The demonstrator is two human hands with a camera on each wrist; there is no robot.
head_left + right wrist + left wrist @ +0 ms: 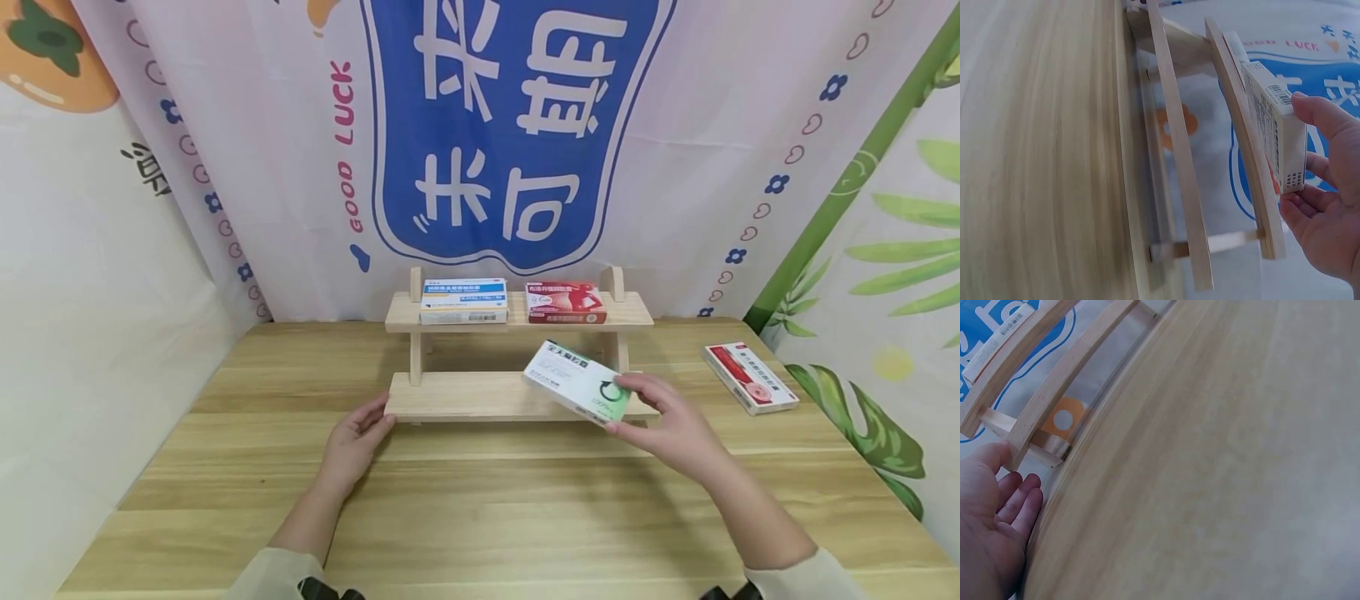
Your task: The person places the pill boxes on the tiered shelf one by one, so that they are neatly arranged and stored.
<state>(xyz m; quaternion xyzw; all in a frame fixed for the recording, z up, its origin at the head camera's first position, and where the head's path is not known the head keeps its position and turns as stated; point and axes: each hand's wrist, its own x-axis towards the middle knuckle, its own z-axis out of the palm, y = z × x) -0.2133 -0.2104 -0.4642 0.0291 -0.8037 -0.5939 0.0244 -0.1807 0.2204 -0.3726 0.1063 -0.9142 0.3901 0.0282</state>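
Green-and-white box (573,379) pinched in the right hand (671,427), left hand (356,443) at the wooden stand (416,358).
The right thumb and fingers pinch the box by its right end, holding it tilted in the air before the right part of the stand. The left fingers are loosely bent and touch the lower shelf (465,398) at its left front corner; whether they grip it, I cannot tell. On the upper shelf (517,315), a blue-and-white box (463,302) lies toward the left end and a red box (566,303) toward the right end. Farther out, a red-and-white box (750,377) lies on the bench (480,517), near its right edge toward the far right corner. A printed cloth (262,125) hangs behind the bench's far edge.
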